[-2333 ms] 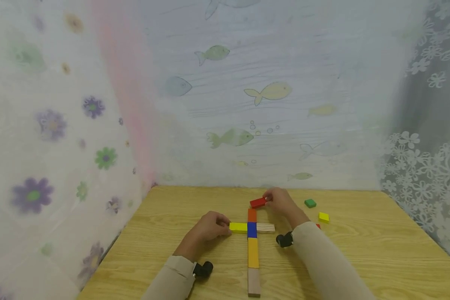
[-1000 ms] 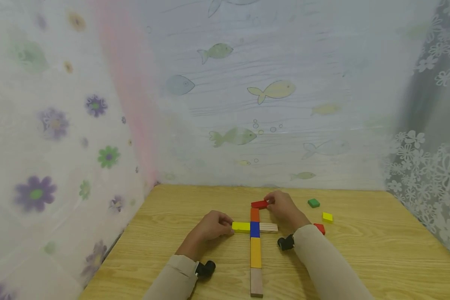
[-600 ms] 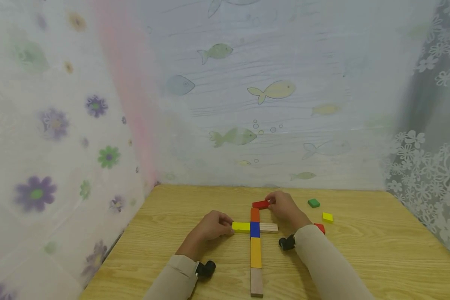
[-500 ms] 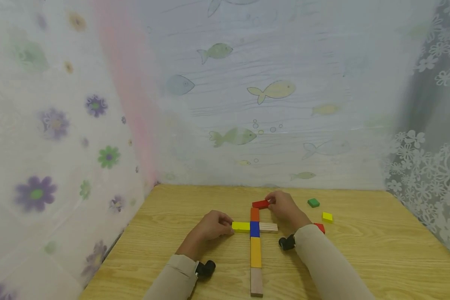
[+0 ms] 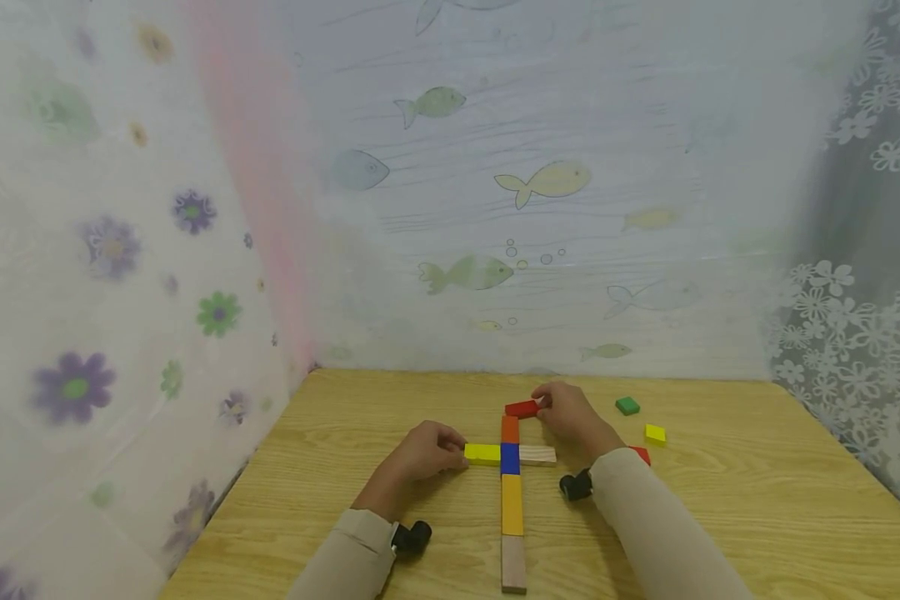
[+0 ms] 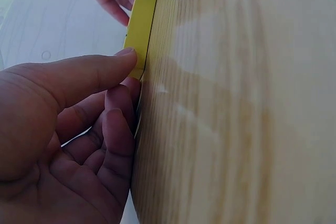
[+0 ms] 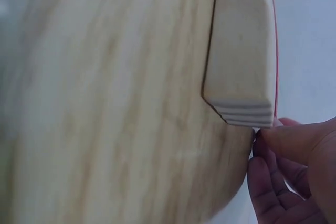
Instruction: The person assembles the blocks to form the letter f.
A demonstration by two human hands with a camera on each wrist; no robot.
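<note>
I am logging the right hand (image 5: pixel 567 410) as pinching the right end of the red block (image 5: pixel 521 409), which is sitting near the middle of the far edge of the worktop (image 5: pixel 390 392), just beyond the orange block (image 5: pixel 510 430); the left hand (image 5: pixel 423 452) is pinching the outer end of the long yellow block (image 5: pixel 482 454). I am judging the red block light, stiff, smooth and hardly fragile, so I am favouring a fingertip hold at one end. I am finding no readable brand, label or writing.
</note>
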